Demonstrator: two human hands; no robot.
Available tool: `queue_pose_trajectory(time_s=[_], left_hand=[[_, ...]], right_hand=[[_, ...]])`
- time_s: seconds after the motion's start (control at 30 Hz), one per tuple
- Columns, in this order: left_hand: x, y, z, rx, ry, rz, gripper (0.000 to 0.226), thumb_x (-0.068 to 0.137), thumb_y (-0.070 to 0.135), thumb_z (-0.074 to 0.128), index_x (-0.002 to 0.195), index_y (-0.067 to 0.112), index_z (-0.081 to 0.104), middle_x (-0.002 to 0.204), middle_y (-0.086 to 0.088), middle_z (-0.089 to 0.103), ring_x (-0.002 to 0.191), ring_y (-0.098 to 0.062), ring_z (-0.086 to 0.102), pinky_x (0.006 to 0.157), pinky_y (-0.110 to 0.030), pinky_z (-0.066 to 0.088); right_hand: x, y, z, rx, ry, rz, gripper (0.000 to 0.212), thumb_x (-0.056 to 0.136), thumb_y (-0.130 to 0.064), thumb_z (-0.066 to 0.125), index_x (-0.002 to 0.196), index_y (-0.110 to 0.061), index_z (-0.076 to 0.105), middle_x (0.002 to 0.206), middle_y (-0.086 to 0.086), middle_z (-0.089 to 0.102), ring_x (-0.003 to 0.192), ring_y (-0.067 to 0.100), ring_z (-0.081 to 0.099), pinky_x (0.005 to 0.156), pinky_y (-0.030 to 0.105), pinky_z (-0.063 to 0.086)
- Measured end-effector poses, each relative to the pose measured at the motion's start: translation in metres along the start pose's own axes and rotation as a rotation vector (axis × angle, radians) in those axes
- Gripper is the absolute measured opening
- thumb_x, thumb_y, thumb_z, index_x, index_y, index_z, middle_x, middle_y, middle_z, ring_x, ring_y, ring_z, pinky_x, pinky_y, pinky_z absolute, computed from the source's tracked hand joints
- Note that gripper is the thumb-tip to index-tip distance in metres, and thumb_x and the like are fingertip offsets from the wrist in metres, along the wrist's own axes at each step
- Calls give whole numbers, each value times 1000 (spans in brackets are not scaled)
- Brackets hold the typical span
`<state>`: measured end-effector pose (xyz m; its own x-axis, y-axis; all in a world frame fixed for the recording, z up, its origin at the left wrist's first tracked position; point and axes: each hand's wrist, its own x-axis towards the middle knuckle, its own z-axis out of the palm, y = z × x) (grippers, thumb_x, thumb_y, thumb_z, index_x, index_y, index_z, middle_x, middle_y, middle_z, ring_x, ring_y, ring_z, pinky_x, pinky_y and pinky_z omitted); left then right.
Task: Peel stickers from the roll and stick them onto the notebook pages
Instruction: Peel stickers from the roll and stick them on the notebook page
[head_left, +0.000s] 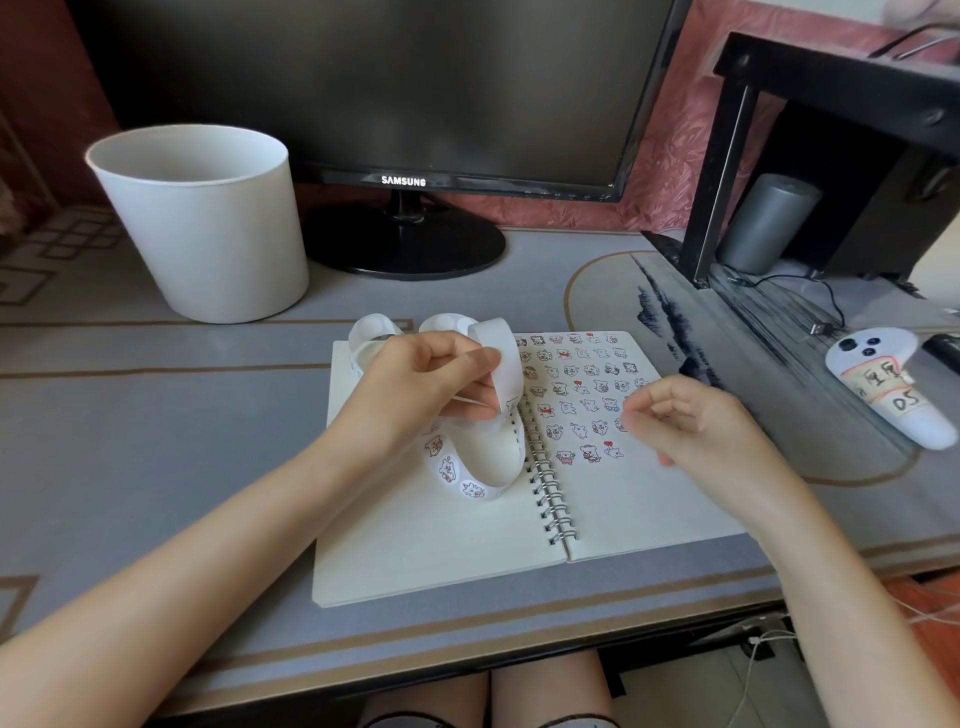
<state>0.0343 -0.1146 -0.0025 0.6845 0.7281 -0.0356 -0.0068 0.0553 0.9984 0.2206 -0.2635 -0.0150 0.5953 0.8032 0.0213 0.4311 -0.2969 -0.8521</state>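
Observation:
An open spiral notebook (441, 540) lies on the desk in front of me. Its right page (623, 499) carries several rows of small cartoon stickers across the upper half. A white sticker strip (462, 473) unrolled from the roll curls over the left page, with printed stickers showing on its lower loop. My left hand (426, 384) pinches the strip above the left page, near the spiral. My right hand (696, 421) hovers over the right page with fingers curled and thumb against fingertips; whether a sticker sits between them I cannot tell.
A white bin (202, 223) stands at the back left, beside a black monitor (400, 93) on its stand. A white controller (893, 384) lies at the right, next to a black shelf frame (727, 171) with a grey cylinder (763, 223) and a cable.

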Motion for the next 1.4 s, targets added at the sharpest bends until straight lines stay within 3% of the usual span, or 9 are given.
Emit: queue_pose_trajectory(time_s=[0.1,0.27,0.43,0.57,0.73,0.9,1.07,1.27,1.4], left_hand=[[0,0,0,-4,-1,3,17,91,11,59,82,-3,64,70,-10,65,59,-11,66,58,-19,55],[1,-1,-1,1,-7,23,18,92,14,58,82,0,64,70,-7,67,62,-12,67,60,-21,57],[1,1,-2,-6,-7,47,21,93,16,56,87,-3,64,77,-12,68,66,-12,67,63,-22,57],[0,1,-2,6,0,59,26,93,18,55,91,-6,63,84,-19,64,69,-12,64,60,-18,53],[1,3,-2,-14,10,56,31,95,23,51,90,-4,66,79,-11,66,68,-13,65,61,-22,55],[0,1,-2,72,-64,75,10,87,13,63,85,4,67,62,2,65,60,-10,63,66,-18,54],[0,-1,-3,73,-66,88,6,85,11,65,80,9,67,68,-3,67,63,-10,65,68,-20,56],[1,-5,-3,67,-50,105,4,83,12,66,81,9,69,75,-11,69,68,-15,67,70,-24,58],[1,-5,-3,57,-49,106,4,83,12,66,81,9,69,74,-11,69,68,-15,68,70,-23,57]], right_hand=[[0,-14,9,65,47,-135,7,87,-16,65,83,-22,65,81,-3,68,62,0,54,61,11,44],[1,-34,34,107,-76,-301,11,85,-21,69,94,-19,63,96,-5,72,93,7,64,81,25,47],[5,-43,48,211,-112,-322,20,79,-11,74,92,-17,59,85,-2,71,83,6,64,82,33,48],[6,-46,51,307,-141,-313,19,79,-4,73,90,-13,59,78,-3,67,72,5,60,73,20,47],[10,-45,53,343,-131,-321,11,83,-3,69,91,-9,64,83,-2,65,81,9,59,80,28,48],[13,-44,55,332,-61,-345,14,82,0,68,87,-13,69,82,-5,69,78,9,62,81,33,50],[13,-43,57,297,-34,-363,15,81,-1,70,86,-16,71,82,-5,71,79,12,64,83,39,51],[9,-43,58,226,3,-394,11,79,-5,73,86,-13,71,81,-2,71,77,15,64,71,26,51],[8,-44,60,219,37,-401,9,78,-5,74,86,-11,71,80,1,71,75,20,64,70,31,51]])
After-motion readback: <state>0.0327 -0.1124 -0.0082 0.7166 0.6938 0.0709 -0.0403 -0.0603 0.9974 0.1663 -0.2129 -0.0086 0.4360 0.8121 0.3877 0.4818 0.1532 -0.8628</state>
